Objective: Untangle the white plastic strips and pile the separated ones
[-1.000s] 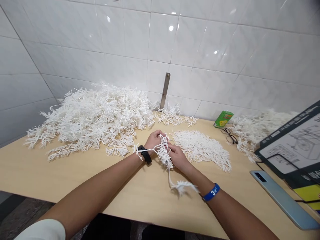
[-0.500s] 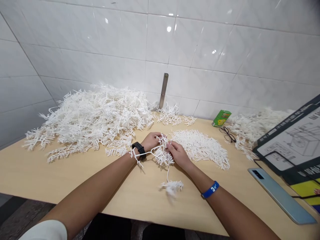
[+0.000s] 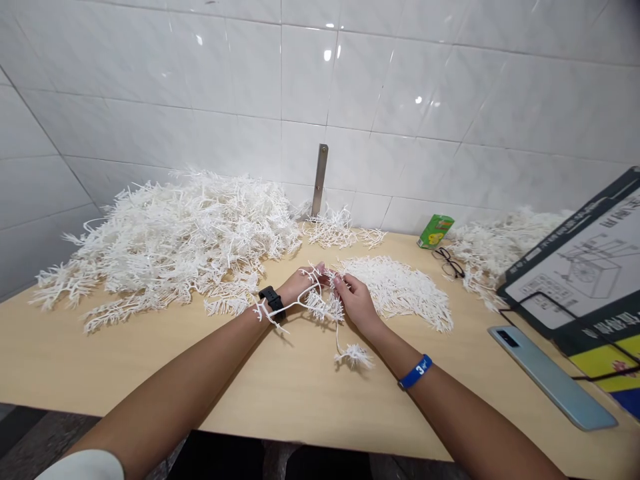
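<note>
My left hand (image 3: 299, 285), with a black watch at its wrist, is closed on a white plastic branch (image 3: 324, 307) with many fine twigs. One bare forked stem of it reaches back over the watch, and a tufted end (image 3: 354, 357) dangles toward me on a thin stem. My right hand (image 3: 357, 305) pinches the same branch from the other side, thumb and fingers together. The fingertips of both hands are partly hidden by the twigs. Just right of my right hand lies a flat pile of small white sprigs (image 3: 407, 293).
A large heap of white branches (image 3: 185, 233) covers the table's left back. Behind are bare stems (image 3: 330, 230) and an upright metal bar (image 3: 320, 180). To the right are a green box (image 3: 436, 231), glasses (image 3: 450, 263), more white pieces (image 3: 500, 247), a printed carton (image 3: 575, 280) and a phone (image 3: 553, 377).
The dangling tuft has swung slightly right and up. Both hands stay close together on the branch, fingers shifted a little. The whole view has shifted slightly.
</note>
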Demonstrator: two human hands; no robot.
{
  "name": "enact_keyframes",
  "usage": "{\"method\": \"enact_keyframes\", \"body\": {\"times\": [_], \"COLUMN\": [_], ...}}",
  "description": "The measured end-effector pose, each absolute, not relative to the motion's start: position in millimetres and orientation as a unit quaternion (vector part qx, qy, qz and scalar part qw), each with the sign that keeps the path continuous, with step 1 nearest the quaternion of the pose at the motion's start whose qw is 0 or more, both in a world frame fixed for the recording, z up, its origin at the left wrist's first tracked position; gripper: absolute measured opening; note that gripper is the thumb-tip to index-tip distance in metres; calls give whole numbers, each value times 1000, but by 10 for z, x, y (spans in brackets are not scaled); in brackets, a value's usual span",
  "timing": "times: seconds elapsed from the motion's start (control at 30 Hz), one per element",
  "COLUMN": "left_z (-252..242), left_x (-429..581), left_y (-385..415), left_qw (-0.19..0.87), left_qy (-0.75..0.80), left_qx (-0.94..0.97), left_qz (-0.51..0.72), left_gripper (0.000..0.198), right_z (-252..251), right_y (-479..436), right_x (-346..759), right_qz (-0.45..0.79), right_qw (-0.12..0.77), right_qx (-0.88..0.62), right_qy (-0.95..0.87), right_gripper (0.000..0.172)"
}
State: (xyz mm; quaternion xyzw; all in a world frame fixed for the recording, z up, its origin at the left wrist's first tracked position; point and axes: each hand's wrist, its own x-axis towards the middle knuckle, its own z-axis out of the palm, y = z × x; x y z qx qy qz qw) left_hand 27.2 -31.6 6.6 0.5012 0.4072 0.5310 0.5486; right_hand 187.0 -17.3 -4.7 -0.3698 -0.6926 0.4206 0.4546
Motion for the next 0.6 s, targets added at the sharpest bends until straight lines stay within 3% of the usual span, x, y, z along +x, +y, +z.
{"method": "enact_keyframes", "body": {"times": [0.2, 0.5, 0.6], "left_z": [101, 99, 122], "left_x": [299, 309, 307], "left_y": [-355, -394, -399], "left_qw": [616, 602, 582], "left_qy": [363, 332, 370], "left_qx": [447, 485, 508], "left_qz": [537, 540, 516], "left_gripper": [38, 62, 55], "right_z": [-64, -91, -80], "right_y": [-143, -153, -172], "right_x": [1847, 1821, 1818], "right_qz": [508, 589, 570], "right_qw": [481, 442, 442], "right_qx": [-361, -335, -346], "right_qy": [-617, -588, -600], "right_gripper": [33, 39, 38]}}
